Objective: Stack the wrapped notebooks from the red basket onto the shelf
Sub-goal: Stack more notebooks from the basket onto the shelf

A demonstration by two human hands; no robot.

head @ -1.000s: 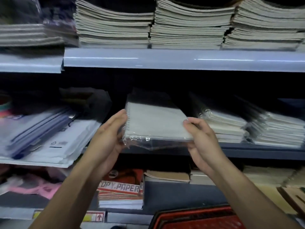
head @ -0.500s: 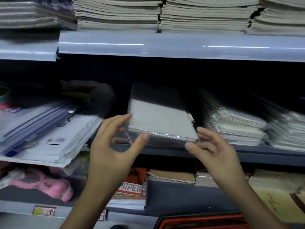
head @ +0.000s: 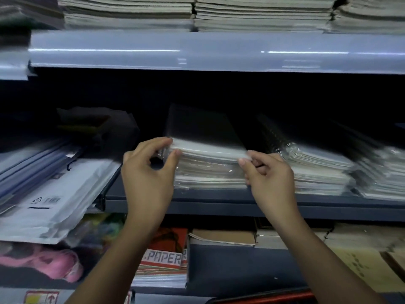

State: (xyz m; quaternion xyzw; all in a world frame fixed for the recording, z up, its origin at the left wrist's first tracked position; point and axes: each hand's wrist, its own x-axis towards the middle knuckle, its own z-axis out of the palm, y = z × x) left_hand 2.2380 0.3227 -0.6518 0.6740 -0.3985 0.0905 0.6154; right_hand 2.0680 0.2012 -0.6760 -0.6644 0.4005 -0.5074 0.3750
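Shelf [head: 219,199] holds wrapped notebooks [head: 210,167] — both hands [head: 149,172] touching.

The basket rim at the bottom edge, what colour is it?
Red, seen in the head view: basket rim.

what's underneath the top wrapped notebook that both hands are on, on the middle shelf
Under the top wrapped notebook, which the left hand and right hand pinch at its front corners, lies a stack of wrapped notebooks on the dark shelf. Their covers are hidden; only edges show.
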